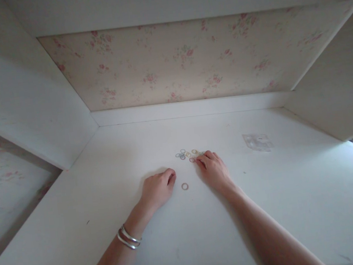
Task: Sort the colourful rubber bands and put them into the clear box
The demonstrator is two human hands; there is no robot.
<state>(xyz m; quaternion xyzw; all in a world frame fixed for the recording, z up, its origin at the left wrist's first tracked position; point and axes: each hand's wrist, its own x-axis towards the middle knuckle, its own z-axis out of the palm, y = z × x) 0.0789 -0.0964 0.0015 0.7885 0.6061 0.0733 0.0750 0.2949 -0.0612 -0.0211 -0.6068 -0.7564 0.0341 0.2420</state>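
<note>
Left hand (pixel 158 188): curled loosely knuckles-down on the bench (pixel 110 225), fingers folded in, nothing visibly held (cannot tell for sure)
Right hand (pixel 213 169): flat, fingers (pixel 200 160) nearly closed on 1 small ring at the edge of the pile of rings (pixel 188 153); grip unclear
Single ring (pixel 184 186): alone between both hands, touching neither
Risk: likely scattering of the pile from a sideways nudge; thin rings probably slippery to pinch
Clear bag (pixel 258 142): right, well apart
Surface: white bench, dim light
Room: floral wallpaper (pixel 181 59) behind, white side panels
</note>
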